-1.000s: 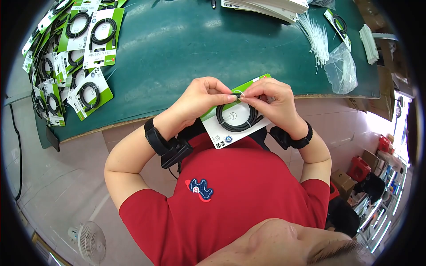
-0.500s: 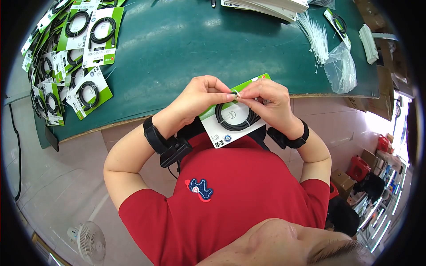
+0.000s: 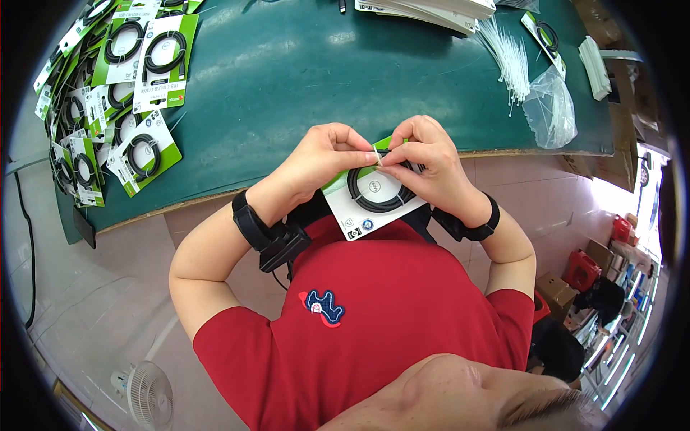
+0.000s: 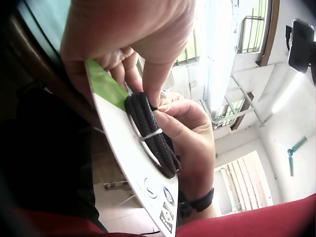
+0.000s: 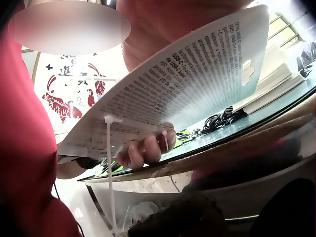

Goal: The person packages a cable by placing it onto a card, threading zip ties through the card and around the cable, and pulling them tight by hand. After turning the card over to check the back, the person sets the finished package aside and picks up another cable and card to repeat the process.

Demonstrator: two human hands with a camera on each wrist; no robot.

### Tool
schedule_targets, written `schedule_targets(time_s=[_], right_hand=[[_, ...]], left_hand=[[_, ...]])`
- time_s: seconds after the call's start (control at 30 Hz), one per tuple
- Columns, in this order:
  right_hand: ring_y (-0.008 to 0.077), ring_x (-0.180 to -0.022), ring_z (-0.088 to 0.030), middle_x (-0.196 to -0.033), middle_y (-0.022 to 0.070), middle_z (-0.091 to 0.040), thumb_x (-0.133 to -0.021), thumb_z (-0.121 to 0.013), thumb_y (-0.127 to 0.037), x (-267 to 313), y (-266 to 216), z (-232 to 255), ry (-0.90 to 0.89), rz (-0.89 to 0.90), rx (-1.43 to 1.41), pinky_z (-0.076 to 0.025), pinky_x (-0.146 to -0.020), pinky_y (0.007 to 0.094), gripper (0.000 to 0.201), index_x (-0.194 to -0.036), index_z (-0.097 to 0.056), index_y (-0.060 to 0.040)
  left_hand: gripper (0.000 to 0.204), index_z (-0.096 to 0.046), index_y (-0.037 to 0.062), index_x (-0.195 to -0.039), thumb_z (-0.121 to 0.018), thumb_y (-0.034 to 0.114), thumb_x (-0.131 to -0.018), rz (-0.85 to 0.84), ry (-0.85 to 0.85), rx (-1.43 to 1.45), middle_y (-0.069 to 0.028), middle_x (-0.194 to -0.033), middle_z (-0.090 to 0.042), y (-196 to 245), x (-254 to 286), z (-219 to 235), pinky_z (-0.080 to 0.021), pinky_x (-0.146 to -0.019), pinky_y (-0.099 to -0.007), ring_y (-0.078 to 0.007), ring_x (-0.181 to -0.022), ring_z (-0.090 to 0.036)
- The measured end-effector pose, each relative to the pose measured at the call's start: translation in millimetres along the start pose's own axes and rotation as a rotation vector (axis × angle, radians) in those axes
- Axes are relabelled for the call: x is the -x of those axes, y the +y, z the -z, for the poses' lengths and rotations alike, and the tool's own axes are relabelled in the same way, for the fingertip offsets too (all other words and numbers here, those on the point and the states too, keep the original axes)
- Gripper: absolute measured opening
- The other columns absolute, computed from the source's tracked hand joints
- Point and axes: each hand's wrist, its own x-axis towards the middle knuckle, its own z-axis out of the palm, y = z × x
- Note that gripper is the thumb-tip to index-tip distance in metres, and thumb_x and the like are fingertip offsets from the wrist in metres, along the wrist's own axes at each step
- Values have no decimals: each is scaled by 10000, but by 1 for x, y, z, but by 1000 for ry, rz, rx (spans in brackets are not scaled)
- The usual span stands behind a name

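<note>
A white and green packaging card (image 3: 343, 208) with a coiled black cable (image 3: 381, 207) on its front is held between the two hands, tilted over the lap. My left hand (image 3: 327, 154) grips the card's upper edge, thumb in front and fingertips behind, as the right wrist view shows. With thumb and forefinger, my right hand (image 3: 435, 161) pinches a thin white cable tie (image 3: 377, 154) at the top of the coil. Another tie (image 4: 150, 135) binds the coil's side in the left wrist view. From the card's printed back a long tie tail (image 5: 109, 168) hangs down.
Finished-looking cable cards (image 3: 159, 65) lie piled at the green table's (image 3: 287, 79) left end. A stack of white cards (image 3: 438, 11), loose cable ties (image 3: 509, 61), a clear plastic bag (image 3: 552, 111) and one more carded cable (image 3: 546, 36) lie towards the right. A fan (image 3: 149, 394) stands below left.
My right hand has shifted slightly left and its fingers have risen, covering more of the card's green edge. The tie at the fingertips now stands more upright. The left hand stays nearly still.
</note>
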Motion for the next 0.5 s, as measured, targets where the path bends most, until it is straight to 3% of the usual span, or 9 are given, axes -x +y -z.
schedule_targets(time_s=[0.13, 0.23, 0.33, 0.37, 0.43, 0.5], right_hand=[[215, -833, -567, -984, 69, -643, -716, -794, -14, 1, -1, 0, -24, -6, 75, -448, -711, 322, 177, -851, -691, -62], [214, -867, -579, -1000, 80, -632, -723, -784, -27, -3, -5, 11, -50, -14, 128, -462, -742, 326, 202, -902, -693, -53], [178, -930, -596, -1031, 70, -646, -825, -742, -71, -9, -4, 44, 355, -10, 59, -485, -810, 314, 174, -983, -689, -22], [178, -930, -596, -1031, 70, -646, -825, -742, -71, -9, 2, 52, 373, 2, 62, -485, -810, 314, 174, -983, -689, -22], [142, -1008, -596, -1101, 76, -648, -938, -665, -127, -7, 17, 61, 523, -385, -321, -492, -869, 293, 199, -1060, -678, 30], [152, -929, -656, -1101, 79, -682, -938, -666, -101, -2, 27, 51, 203, -377, -514, -530, -826, 289, 232, -1144, -661, 3]], left_hand=[[111, -656, 9, -942, -738, 55, -882, -14, 21, -21, -105, -920, -727, -2, 3, -1, -550, -753, -255, -140, -827, -697], [173, -648, -15, -966, -760, 69, -864, -35, 2, 64, -131, -948, -725, 3, 6, 0, -552, -792, -269, -155, -891, -696], [162, -644, -13, -970, -752, 52, -869, -146, 67, 24, -123, -966, -721, 17, 15, -2, -555, -811, -271, -152, -902, -693], [157, -643, -12, -973, -748, 44, -871, -201, 99, 12, -120, -975, -719, 21, 19, -3, -556, -820, -273, -151, -907, -692], [151, -641, -11, -977, -742, 29, -873, -271, 80, 39, -120, -993, -716, 25, 24, -5, -557, -835, -276, -151, -917, -689], [144, -637, -10, -985, -730, 0, -876, -391, 39, 135, -120, -1028, -709, 25, 25, -8, -558, -864, -284, -152, -937, -682]])
